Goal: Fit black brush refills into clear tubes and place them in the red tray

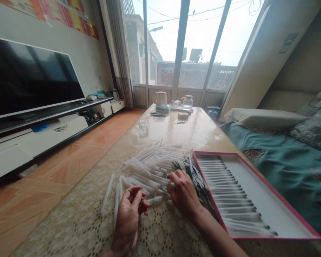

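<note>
My left hand [130, 210] is just above the near side of the table, thumb and fingertips pinched together; whatever is between them is too small or hidden to make out. Beside it, white translucent plastic tubes [107, 193] lie on the tablecloth. A loose heap of these tubes [149, 166] spreads in front of both hands. Over the heap's right edge reaches my right hand [183, 192], its fingers curved down, thumb and forefinger apart. Thin black sticks [199, 178] are bunched next to it, against a pink-rimmed box [278, 194]. Inside the box, black-tipped tubes [230, 182] lie in a row.
A drinking glass [143, 126] stands beyond the heap. Farther back on the table are a kettle [160, 99], a glass jug [187, 102] and a small box [183, 115]. A bed [270, 142] borders the right side; a TV cabinet [59, 132] stands left.
</note>
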A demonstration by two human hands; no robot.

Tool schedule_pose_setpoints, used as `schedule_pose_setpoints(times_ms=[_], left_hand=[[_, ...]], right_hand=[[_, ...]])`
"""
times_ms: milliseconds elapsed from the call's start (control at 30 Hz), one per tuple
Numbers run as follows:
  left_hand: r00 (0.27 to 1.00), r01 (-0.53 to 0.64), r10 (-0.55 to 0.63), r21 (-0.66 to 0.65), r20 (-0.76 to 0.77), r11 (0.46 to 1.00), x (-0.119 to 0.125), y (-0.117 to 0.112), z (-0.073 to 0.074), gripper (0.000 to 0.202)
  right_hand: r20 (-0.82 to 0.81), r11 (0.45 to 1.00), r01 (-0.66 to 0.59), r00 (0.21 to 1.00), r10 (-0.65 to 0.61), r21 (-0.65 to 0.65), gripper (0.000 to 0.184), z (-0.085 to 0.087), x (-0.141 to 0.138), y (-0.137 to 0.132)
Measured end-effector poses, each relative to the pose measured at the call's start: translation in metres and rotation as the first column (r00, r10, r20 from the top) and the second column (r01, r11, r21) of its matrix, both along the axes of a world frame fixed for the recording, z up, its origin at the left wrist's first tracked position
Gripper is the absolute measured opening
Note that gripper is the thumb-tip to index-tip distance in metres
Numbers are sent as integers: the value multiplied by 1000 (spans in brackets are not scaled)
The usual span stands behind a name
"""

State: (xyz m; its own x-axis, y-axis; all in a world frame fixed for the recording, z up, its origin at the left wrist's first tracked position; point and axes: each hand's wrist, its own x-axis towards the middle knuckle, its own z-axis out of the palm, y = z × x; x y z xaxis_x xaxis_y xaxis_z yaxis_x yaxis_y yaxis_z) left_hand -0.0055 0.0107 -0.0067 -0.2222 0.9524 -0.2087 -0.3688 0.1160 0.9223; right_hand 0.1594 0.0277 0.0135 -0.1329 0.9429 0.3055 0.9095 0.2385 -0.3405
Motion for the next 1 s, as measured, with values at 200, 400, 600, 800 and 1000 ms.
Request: schedule_pose_setpoints(times_ms=[200,400,600,800,1000], left_hand=[[999,19,-19,-8,-25,1000,1,0,1,26],[996,71,-71,1,-56,997,4,-3,2,24],[976,195,-194,7,-97,981,7,-6,2,22],[956,267,-261,30,-131,963,7,-4,-2,25],[926,376,-377,-43,0,926,9,-8,1,30]], right_hand=[[39,1000,2,999,-2,-6,15,2,-7,8],[69,999,23,997,-21,-25,19,1,2,-2],[98,999,24,995,-21,-32,13,-2,3,-1],[97,999,37,995,-35,-26,8,1,2,1],[-119,999,-16,993,10,-43,12,13,19,-25]])
